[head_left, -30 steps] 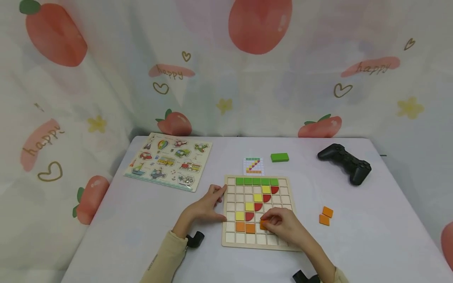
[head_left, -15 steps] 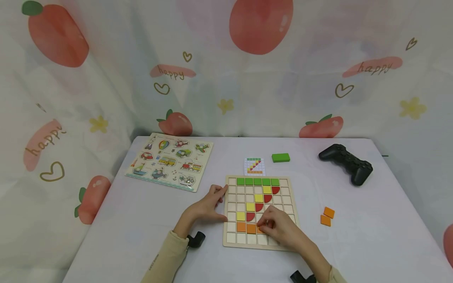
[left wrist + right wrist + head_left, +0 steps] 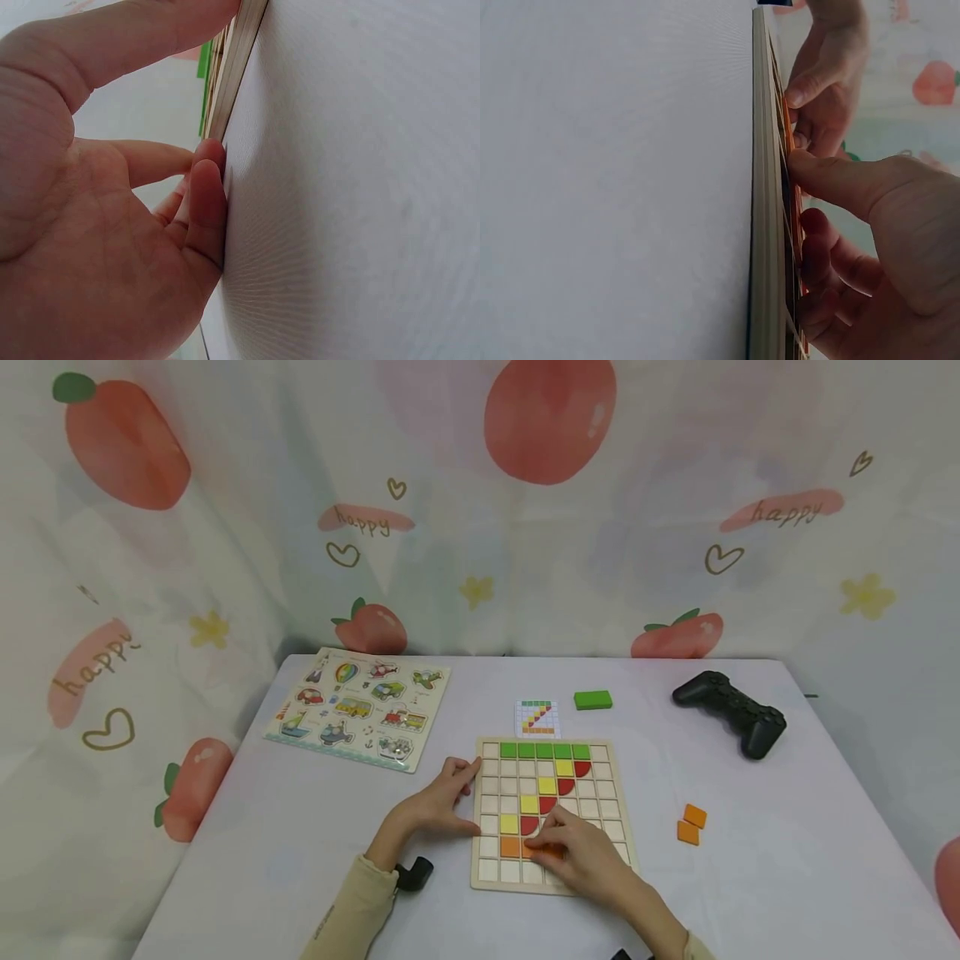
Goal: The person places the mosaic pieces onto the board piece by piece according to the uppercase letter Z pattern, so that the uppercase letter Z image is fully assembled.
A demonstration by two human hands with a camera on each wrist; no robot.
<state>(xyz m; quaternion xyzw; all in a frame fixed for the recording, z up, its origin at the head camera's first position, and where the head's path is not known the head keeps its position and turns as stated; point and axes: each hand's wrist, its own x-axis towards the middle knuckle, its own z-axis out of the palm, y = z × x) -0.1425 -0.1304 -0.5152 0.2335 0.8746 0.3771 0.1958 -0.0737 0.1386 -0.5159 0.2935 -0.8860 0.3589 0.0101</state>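
A wooden grid board [image 3: 617,793] lies on the table with square and quarter-round tiles in its cells. My left hand [image 3: 438,802] touches the board's left edge, thumb and index finger spread apart along it; in the left wrist view the thumb lies against the board's side. Low on the board is a row of orange square tiles [image 3: 509,847], partly hidden by my right hand [image 3: 581,856]. The right thumb and curled fingers are on an orange tile in that row, close over the board in the right wrist view.
Two loose orange tiles [image 3: 692,823] lie right of the board. Behind it are a small pattern card [image 3: 537,718] and a green block [image 3: 593,700]. A black game controller [image 3: 731,713] sits at the back right, a picture puzzle board [image 3: 360,708] at the back left.
My right hand has moved left along the orange row, after bringing an orange tile down beside the other two. The left hand stays at the board's edge.
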